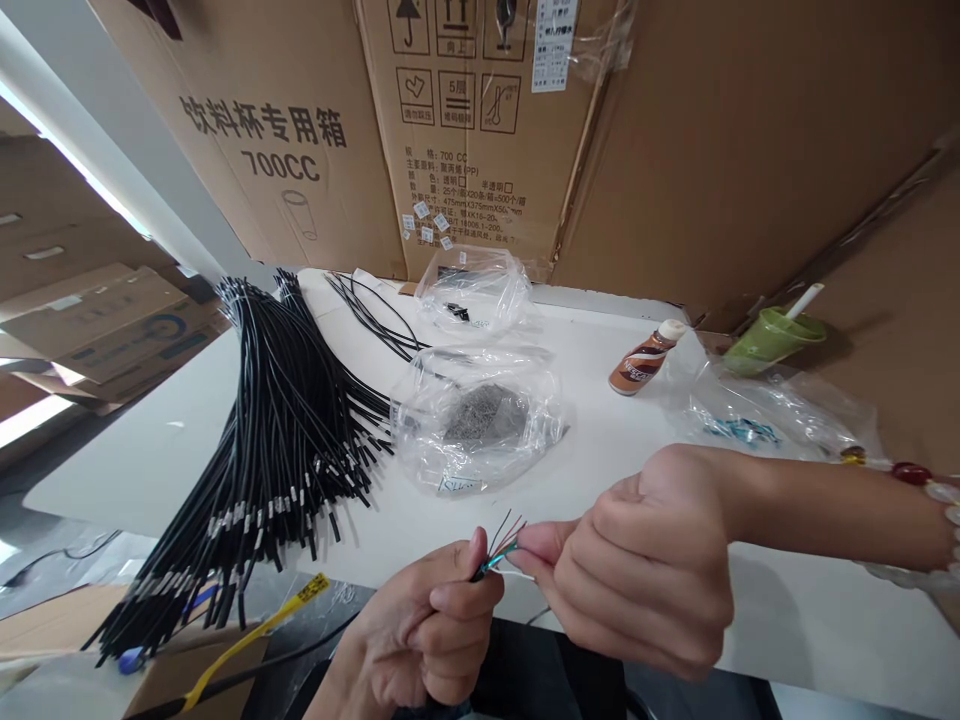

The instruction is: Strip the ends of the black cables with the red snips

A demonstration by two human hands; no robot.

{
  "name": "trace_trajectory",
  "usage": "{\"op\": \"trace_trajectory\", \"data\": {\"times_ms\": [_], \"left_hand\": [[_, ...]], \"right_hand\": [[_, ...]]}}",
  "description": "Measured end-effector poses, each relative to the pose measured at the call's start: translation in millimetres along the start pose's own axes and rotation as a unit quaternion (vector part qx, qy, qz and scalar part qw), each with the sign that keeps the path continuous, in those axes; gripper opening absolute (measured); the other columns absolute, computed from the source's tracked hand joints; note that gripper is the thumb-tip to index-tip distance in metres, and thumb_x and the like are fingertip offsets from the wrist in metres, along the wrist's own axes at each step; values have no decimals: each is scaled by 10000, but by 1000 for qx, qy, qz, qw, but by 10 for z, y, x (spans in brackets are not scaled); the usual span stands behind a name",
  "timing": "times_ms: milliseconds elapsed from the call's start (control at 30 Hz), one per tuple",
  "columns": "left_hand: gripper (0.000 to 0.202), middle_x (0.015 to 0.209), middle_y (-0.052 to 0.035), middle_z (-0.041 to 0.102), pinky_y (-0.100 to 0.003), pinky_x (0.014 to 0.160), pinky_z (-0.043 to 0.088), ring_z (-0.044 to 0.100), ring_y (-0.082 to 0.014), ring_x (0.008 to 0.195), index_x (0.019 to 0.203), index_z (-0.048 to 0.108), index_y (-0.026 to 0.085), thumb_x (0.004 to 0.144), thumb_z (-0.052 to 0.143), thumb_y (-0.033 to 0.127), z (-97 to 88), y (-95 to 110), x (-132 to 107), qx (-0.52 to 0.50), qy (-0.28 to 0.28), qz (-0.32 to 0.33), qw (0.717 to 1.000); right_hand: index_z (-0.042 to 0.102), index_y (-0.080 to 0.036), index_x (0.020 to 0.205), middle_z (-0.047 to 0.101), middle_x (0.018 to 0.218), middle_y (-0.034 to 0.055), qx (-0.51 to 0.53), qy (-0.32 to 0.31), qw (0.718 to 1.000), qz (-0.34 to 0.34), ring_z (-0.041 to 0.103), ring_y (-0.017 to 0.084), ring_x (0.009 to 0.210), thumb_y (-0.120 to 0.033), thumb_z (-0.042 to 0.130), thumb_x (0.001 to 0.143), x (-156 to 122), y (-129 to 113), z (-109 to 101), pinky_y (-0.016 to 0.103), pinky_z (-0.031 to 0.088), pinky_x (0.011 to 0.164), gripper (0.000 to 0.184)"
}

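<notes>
My left hand (pixel 442 620) is closed around a black cable whose stripped end pokes out between thumb and forefinger. Several thin wires (pixel 501 545), some reddish and dark, fan out from that end beside a shiny teal strip. My right hand (pixel 645 560) pinches the tip of the teal strip between thumb and forefinger, right beside the left thumb. Both hands are over the front edge of the white table (pixel 585 480). Just beyond them lies a clear plastic bag (pixel 480 420) with a mass of small grey metal parts in it.
A large bundle of black cables (pixel 277 420) hangs over the table's left front edge. At the back are another clear bag (pixel 476 285) and tall cardboard boxes (pixel 465 130). To the right stand a brown bottle (pixel 643 360), a green cup (pixel 772 338) and a bag with teal scraps (pixel 742 430).
</notes>
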State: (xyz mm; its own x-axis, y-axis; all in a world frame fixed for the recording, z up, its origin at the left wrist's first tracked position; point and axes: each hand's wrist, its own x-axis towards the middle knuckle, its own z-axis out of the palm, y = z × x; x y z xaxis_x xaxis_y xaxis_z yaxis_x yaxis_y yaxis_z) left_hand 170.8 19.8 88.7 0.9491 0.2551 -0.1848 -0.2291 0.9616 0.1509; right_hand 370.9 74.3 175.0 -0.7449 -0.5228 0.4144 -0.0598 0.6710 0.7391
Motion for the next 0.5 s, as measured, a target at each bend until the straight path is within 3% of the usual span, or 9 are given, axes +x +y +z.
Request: {"op": "trace_trajectory", "data": {"times_ms": [167, 233, 333, 400, 467, 500], "left_hand": [[561, 332, 107, 157, -251, 286, -174, -14, -11, 258, 438, 328, 213, 786, 696, 455, -75, 53, -121, 91, 45, -122, 987], [538, 352, 110, 184, -237, 274, -144, 11, -8, 250, 442, 369, 204, 751, 738, 446, -134, 51, -174, 111, 52, -143, 982], [591, 338, 111, 202, -192, 265, -26, 69, -8, 267, 446, 341, 199, 683, 777, 521, -221, 1, -185, 125, 103, -56, 985], [589, 345, 112, 227, -157, 285, 72, 122, -4, 293, 477, 371, 184, 640, 789, 566, -266, -37, -164, 135, 154, 34, 978], [511, 383, 110, 294, -135, 336, 173, 180, -4, 337, 569, 500, 171, 573, 831, 560, -307, -46, -160, 146, 235, 145, 950], [502, 398, 98, 329, -138, 368, 224, 219, -8, 358, 592, 540, 168, 558, 829, 577, -333, -32, -168, 151, 272, 175, 934]], "right_hand": [[694, -255, 692, 472, 523, -84, 6, -12, 994, -112, 380, 45, 452, -193, 752, 773, 37, 96, -107, 245, 215, 403, 117], [696, -259, 686, 478, 507, -78, 7, -61, 995, -82, 392, 54, 443, -224, 710, 826, 47, 137, -220, 259, 219, 397, 145], [704, -223, 678, 593, 555, -49, 24, -169, 985, 30, 487, 74, 478, -201, 674, 855, -58, 134, -432, 261, 295, 404, 181], [724, -178, 768, 626, 582, -25, -1, -219, 967, 130, 510, 81, 486, -148, 635, 872, -291, 48, -588, 259, 335, 424, 140], [727, -158, 916, 626, 579, -14, -72, -245, 924, 286, 526, 93, 498, -152, 588, 899, -671, -122, -770, 262, 358, 455, 140], [731, -202, 941, 623, 568, -25, -124, -237, 872, 410, 561, 103, 535, -186, 596, 899, -898, -236, -874, 255, 399, 508, 142]]}}
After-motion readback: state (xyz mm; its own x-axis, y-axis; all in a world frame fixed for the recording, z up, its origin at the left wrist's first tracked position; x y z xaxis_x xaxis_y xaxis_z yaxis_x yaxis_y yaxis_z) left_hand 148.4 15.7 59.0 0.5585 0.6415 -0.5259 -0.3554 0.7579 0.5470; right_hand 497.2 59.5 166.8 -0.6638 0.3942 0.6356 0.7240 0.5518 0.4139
